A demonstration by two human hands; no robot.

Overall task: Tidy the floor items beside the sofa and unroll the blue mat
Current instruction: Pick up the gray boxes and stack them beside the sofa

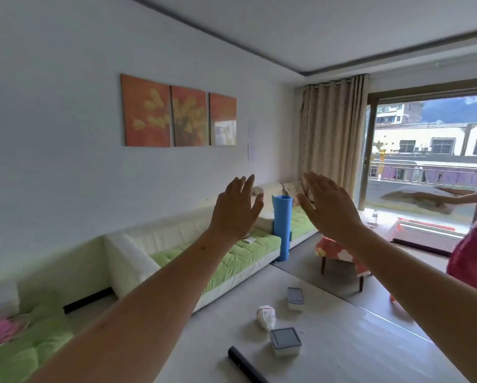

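Hands observed raised in front of the camera on bare, outstretched forearms, neither in contact with any object. Left hand (236,211): back toward the camera, fingers (241,189) straight and slightly spread, holding nothing. Right hand (328,208): lifted to the same height, fingers (317,185) straight and close together, thumb set apart, holding nothing.

Blue mat (282,228): rolled up and standing upright on the floor (342,341), against the front edge of the sofa (154,244). It appears between the two hands but lies well beyond them. The sofa has a white frame and green cushions and runs along the left wall.

Floor items, near, right of the sofa:
- near container (285,341), clear with a grey lid, closed;
- far container (295,298), same type, closed;
- white bundle (266,316), lying between the two containers, just beside the near one;
- black tube (245,366), nearest of all, lying flat and cut off by the bottom edge of the view.

Other findings: low stool (339,252) with a red flowered cover, right of the mat. Second person (472,244) at the far right, by the window, one arm stretched out. Three orange flower panels (176,117) hang on the left wall. Beige curtain (331,139) is drawn aside at the far end.
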